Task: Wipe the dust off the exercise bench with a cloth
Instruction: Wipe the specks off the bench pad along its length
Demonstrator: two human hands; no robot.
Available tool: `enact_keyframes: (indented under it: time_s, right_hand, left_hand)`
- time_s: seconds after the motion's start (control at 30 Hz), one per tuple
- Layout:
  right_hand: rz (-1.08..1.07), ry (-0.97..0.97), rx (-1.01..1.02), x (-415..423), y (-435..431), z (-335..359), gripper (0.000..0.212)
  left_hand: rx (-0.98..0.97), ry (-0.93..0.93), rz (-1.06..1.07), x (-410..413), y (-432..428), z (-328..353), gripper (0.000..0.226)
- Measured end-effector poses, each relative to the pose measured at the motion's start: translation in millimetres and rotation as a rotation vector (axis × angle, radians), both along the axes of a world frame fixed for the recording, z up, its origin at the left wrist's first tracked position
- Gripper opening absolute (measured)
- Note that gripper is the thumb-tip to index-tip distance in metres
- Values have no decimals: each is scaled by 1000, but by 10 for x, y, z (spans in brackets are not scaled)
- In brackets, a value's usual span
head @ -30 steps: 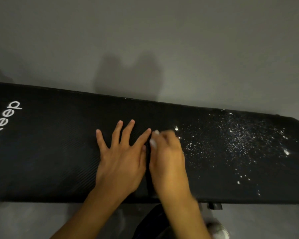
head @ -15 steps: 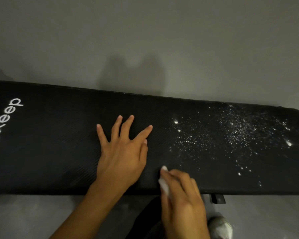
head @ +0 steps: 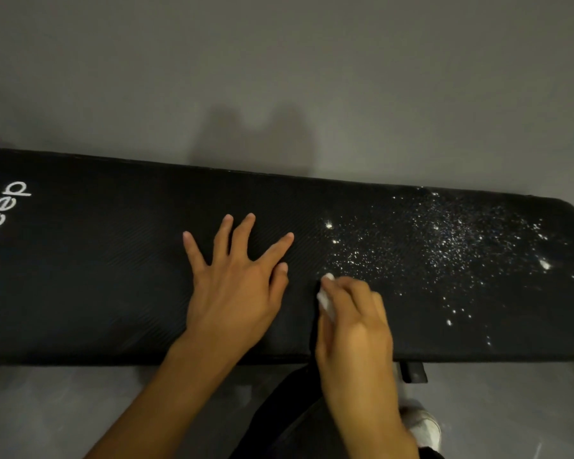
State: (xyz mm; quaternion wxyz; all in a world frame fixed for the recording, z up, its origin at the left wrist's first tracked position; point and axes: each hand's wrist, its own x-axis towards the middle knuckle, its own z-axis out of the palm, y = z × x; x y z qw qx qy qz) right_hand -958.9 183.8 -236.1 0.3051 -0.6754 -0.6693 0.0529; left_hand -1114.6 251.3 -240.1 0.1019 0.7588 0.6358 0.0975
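Right hand [head: 355,323] presses what looks like cloth [head: 325,301] onto bench [head: 80,276].

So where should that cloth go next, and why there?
Probably to the right, along the bench. The right hand presses the white cloth at the left edge of the dust, and the specks spread from there toward the bench's right end. The pad beside the flat left hand already looks clean, so a rightward stroke would likely catch the most.
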Motion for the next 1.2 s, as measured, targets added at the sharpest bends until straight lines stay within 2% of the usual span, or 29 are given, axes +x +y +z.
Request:
enact_keyframes:
  time_s: [0.17,0.33,0.57,0.77,0.93,1.1,1.2]
  right_hand:
    - [93,45,66,12,-330,-63,30]
    - [-7,25,11,-2,159,-19,28]
    - [81,52,11,3,-72,-11,28]
    - [14,-4,-17,-62,436,24,29]
    - [82,11,-13,-72,53,26,26]
    - [-33,-43,-28,-147,829,13,28]
    - [5,-20,-37,-225,689,30,29]
  left_hand:
    - [14,-1,-17,-33,-15,-30,56]
    - [27,15,-14,-19,-18,-40,55]
    - [37,48,-13,-12,-9,-56,54]
    - [42,49,-17,-23,-21,-66,54]
    - [47,60,-21,-25,-13,-68,54]
    - [35,52,-23,-43,-21,-55,55]
    - [34,55,-25,-44,-15,-59,55]
